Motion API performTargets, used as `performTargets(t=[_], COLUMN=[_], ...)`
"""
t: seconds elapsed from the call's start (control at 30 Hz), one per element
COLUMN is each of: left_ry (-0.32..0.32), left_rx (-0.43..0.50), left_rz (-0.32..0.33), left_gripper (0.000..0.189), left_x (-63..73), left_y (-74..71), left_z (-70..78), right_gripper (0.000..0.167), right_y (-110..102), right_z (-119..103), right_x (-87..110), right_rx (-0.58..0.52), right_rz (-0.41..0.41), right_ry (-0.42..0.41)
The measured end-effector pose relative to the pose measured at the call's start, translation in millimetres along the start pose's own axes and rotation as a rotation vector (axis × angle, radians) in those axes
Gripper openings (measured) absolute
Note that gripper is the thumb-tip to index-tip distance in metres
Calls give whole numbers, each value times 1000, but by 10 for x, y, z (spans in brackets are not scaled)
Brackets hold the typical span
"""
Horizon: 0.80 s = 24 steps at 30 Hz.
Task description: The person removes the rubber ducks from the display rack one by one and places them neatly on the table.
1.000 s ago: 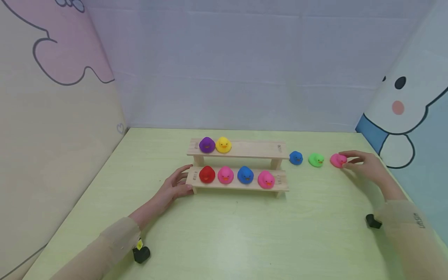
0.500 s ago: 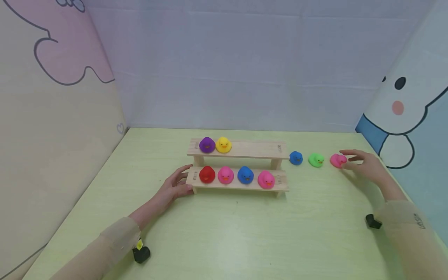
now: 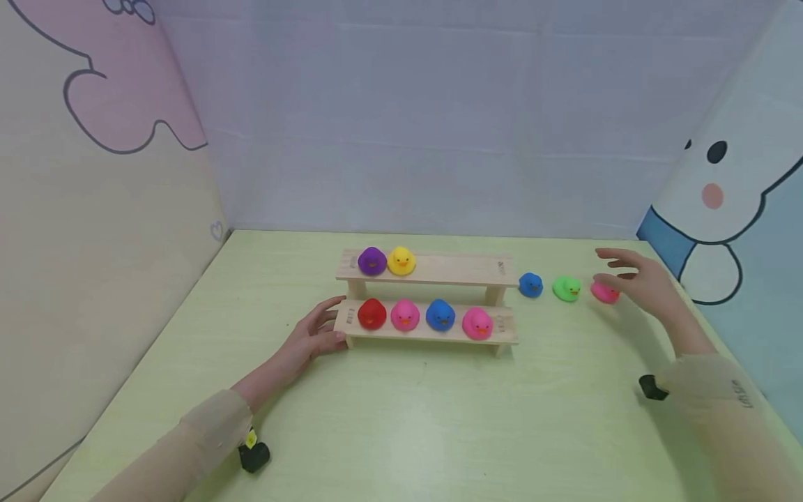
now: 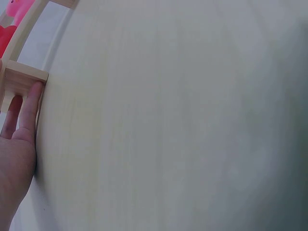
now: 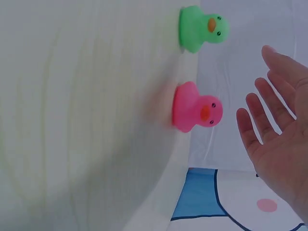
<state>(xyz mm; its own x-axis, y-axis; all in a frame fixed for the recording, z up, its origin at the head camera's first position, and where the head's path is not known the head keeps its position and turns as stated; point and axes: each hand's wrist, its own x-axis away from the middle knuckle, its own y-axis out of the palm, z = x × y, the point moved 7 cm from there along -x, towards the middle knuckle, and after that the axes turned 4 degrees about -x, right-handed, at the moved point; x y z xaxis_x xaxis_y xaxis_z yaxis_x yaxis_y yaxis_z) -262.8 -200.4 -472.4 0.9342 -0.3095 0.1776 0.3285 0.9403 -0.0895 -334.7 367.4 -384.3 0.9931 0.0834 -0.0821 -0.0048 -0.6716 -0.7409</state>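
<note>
A two-tier wooden stand (image 3: 453, 268) holds several rubber ducks. On its upper board sit a purple duck (image 3: 372, 261) and a yellow duck (image 3: 401, 261). The lower board bears a red duck (image 3: 372, 314), a pink duck (image 3: 405, 315), a blue duck (image 3: 440, 315) and another pink duck (image 3: 477, 323). My left hand (image 3: 314, 332) grips the stand's lower left end, thumb at the front leg (image 4: 25, 72). My right hand (image 3: 646, 282) hovers with fingers spread above a pink duck (image 5: 195, 107) on the table, apart from it.
Right of the stand, a small blue duck (image 3: 530, 285) and a green duck (image 3: 567, 288) stand on the table (image 3: 426, 418) in a row with the loose pink duck. A pale cloth wall (image 3: 408, 125) rises behind; printed panels (image 3: 740, 230) flank the sides.
My right hand has let go of the loose pink duck and risen, moving slightly left above it. The duck stays on the table. My left hand has not moved.
</note>
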Motion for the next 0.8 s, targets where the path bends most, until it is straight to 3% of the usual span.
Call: performTargets(t=[0.3,0.8], left_ry=[7,2], left_rx=[5,-20], left_rz=[-5,0], left_gripper=[72,71], left_x=[6,2], left_y=[12,6], left_z=[17,15], right_gripper=[58,54], right_y=[85,455], right_z=[-507,-1409], right_x=[-69,-160], right_rx=[-129,-252], right_rz=[71,47], right_ry=[-108,-264])
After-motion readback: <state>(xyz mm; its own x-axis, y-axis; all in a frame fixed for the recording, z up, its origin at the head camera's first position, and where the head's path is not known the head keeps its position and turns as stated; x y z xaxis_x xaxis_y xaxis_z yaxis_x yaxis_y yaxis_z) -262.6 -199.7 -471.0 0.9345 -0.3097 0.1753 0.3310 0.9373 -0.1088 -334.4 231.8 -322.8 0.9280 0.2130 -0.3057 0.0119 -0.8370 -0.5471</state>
